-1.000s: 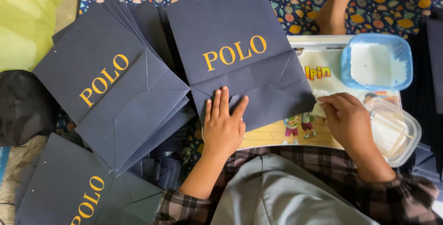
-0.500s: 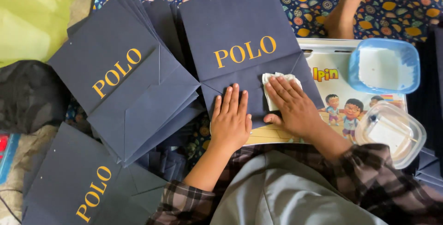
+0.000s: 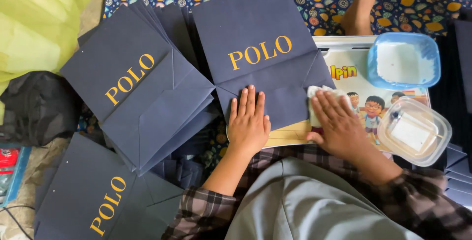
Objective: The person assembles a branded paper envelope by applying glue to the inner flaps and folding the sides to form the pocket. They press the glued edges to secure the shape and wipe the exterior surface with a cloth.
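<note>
A flat navy paper bag (image 3: 255,38) with gold lettering lies in front of me on a low cartoon-printed board (image 3: 364,80). My left hand (image 3: 248,122) lies flat, fingers together, on the bag's folded bottom flap. My right hand (image 3: 337,124) presses a small white cloth (image 3: 317,92) onto the right end of that flap, and the cloth mostly hides under my fingers.
A fanned pile of similar navy bags (image 3: 142,92) lies to the left, with more at the lower left (image 3: 93,195). A blue tub of white paste (image 3: 404,60) and a clear plastic container (image 3: 414,131) sit on the right. A person's bare feet (image 3: 361,4) rest on the patterned mat.
My right hand came from the clear container on the right with the white cloth and now presses it on the bag's flap. My left hand stayed flat on the bag.
</note>
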